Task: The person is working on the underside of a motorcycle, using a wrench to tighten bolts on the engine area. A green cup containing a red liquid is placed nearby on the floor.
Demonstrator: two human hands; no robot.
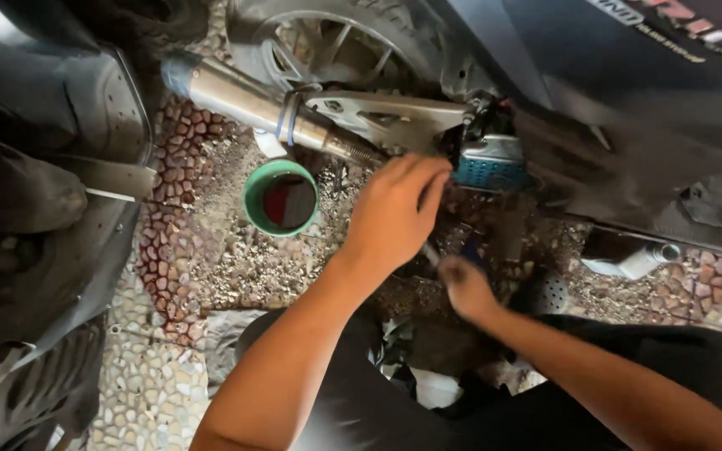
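My left hand reaches forward under a dark motorcycle, fingers bent down near the engine's underside, beside a blue ribbed part. My right hand sits lower and is closed around a thin metal tool, whose far end is hidden behind my left hand. A silver exhaust pipe runs from upper left toward a grey metal bracket. What my left fingers touch is hidden.
A green cup with dark liquid stands on the pebble floor left of my hands. Another vehicle's dark body panel fills the left side. A rear wheel is at the top. My dark-trousered knees are below.
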